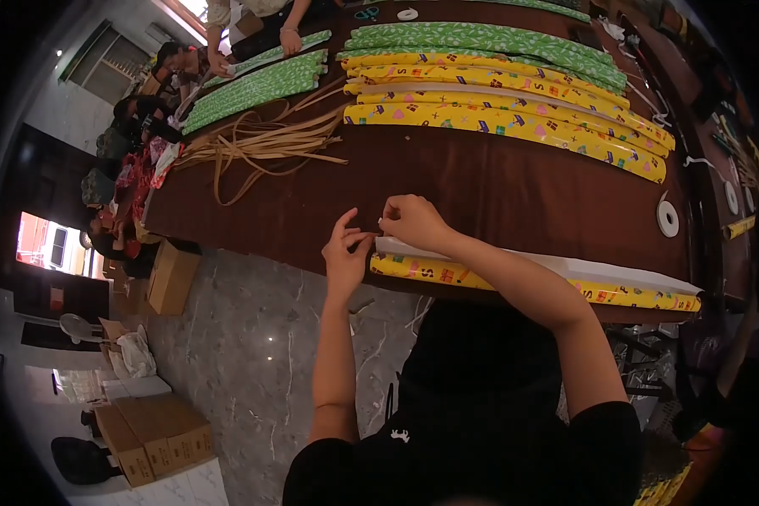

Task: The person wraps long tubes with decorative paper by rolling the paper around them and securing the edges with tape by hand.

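A yellow patterned wrapping-paper roll (pixel 632 295) lies along the table's near edge, its white inner side partly showing as a loose flap. At the roll's left end, my left hand (pixel 346 257) has thumb and finger pinched together and another finger raised; what is in the pinch is too small to name. Just right of it and slightly higher, my right hand (pixel 415 221) is closed, with a small white piece (pixel 381 222) showing at its fingertips. My right forearm crosses above the roll and hides part of it.
Farther back lie several yellow rolls (pixel 514 118) and green rolls (pixel 481 38). Tan strips (pixel 257 143) are heaped at left. A white tape roll (pixel 667 218) sits at right. Another person's hands (pixel 291 40) are over green paper. Cardboard boxes (pixel 156 434) stand on the floor.
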`<action>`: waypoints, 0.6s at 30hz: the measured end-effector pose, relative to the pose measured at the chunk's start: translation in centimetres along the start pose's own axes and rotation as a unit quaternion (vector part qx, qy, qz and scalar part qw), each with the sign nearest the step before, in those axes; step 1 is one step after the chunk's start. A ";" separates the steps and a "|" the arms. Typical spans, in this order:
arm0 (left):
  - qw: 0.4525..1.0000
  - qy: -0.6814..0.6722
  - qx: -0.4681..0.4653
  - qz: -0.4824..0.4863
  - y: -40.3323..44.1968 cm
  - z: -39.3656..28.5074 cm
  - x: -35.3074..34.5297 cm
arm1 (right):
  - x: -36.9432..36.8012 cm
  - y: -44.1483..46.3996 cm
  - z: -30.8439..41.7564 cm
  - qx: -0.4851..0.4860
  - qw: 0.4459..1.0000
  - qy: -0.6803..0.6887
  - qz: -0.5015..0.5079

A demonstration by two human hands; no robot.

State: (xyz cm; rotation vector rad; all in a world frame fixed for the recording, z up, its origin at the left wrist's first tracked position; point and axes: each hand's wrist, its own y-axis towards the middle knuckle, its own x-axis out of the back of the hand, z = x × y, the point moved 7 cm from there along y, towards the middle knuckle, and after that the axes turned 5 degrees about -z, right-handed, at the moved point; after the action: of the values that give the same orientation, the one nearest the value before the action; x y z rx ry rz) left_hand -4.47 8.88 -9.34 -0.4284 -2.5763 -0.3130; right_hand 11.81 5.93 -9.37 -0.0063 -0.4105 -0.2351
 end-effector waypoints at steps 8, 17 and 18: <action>0.999 -0.043 0.002 0.023 0.2 1.8 -0.4 | -0.1 0.3 -0.4 -0.007 1.000 -0.001 0.005; 0.997 -0.061 0.021 0.034 0.5 0.0 -0.8 | -0.2 0.3 -0.6 -0.011 1.000 0.014 0.021; 0.999 -0.002 0.014 0.030 0.7 -0.3 -0.9 | -0.1 0.3 -0.5 -0.004 1.000 0.010 0.012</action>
State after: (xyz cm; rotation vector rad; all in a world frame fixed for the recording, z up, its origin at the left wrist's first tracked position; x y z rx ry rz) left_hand -3.39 9.22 -9.48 -0.4959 -2.5623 -0.2546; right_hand 12.02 6.21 -9.83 -0.0166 -0.3888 -0.2119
